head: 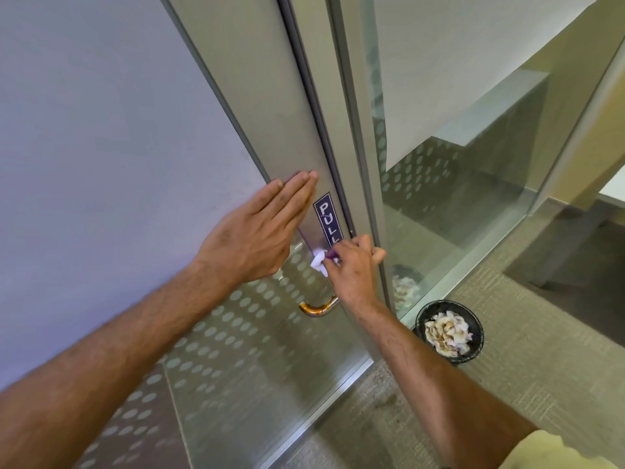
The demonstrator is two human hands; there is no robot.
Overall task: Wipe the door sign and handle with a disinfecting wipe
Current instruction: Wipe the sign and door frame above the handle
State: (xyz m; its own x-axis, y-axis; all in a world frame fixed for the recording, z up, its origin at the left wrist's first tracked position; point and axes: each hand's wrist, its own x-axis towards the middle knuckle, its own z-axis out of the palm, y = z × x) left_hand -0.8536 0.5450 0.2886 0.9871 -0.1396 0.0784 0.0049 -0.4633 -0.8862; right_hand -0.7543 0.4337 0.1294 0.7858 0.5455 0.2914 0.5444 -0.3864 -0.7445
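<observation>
The left hand is lying flat against the door stile, just left of the PULL sign. The right hand is sitting at the sign's lower end, pressing a wipe to the stile. The handle is projecting below both hands. A waste bin is standing on the floor, right of the door, beside the glass panel.

black wastebasket of crumpled paper on grey carpet beside glass panel
</observation>
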